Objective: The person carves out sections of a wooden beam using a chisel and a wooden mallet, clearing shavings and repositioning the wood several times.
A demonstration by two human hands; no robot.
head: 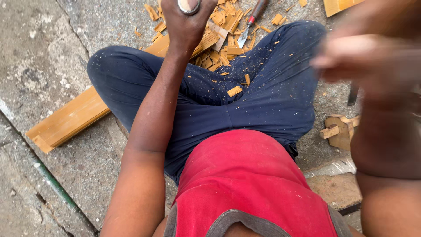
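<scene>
Plank (70, 117) lies across the floor under the knees; left hand (186, 24) clenches a round-topped handle (189, 5) above it. Right hand (368, 61) is blurred, grip unclear. A slip could drive the edge into the thigh.

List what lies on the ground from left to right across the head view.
Long wooden plank → heap of wood chips → red-handled chisel → small carved wooden block.

Outdoor woodworking spot — wood chips (219, 52) (a chisel (251, 23) too) on concrete (39, 66).
</scene>
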